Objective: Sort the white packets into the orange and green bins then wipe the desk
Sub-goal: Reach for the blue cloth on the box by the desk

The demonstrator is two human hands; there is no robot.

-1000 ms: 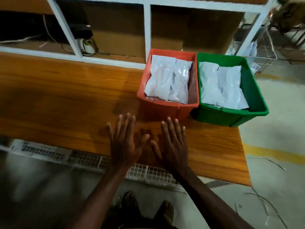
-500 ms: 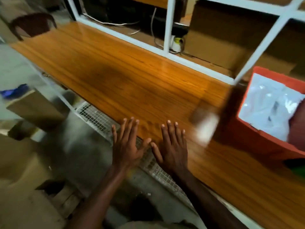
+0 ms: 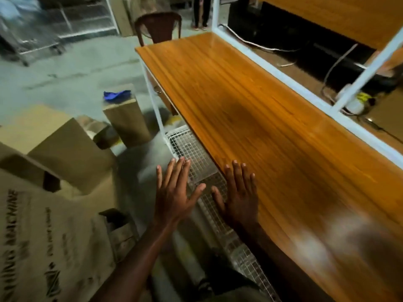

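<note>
Head view. The left hand [image 3: 174,196] and the right hand [image 3: 238,197] are held out side by side at lower centre of the frame, palms down, fingers straight and slightly spread, thumbs pointing toward each other; neither grips anything. The left hand lies over a white wire grid [image 3: 196,158] that runs below the near edge of the surface; the right hand lies over that near edge, its fingertips [image 3: 235,165] above the wood. Whether either hand touches what is beneath it cannot be told.

The wooden surface [image 3: 250,110] runs diagonally from upper centre to lower right, bordered on its far side by a white metal frame [image 3: 305,92]. The lower right part of it is blurred. The orange and green bins and the white packets are outside the frame.

At left centre, a blue cloth [image 3: 116,95] lies on top of an upright cardboard box [image 3: 126,125] standing on the floor. Further cardboard boxes [image 3: 54,149] fill the lower left, one bearing printed lettering. A dark chair [image 3: 158,27] stands beyond the far end of the surface at upper centre.
</note>
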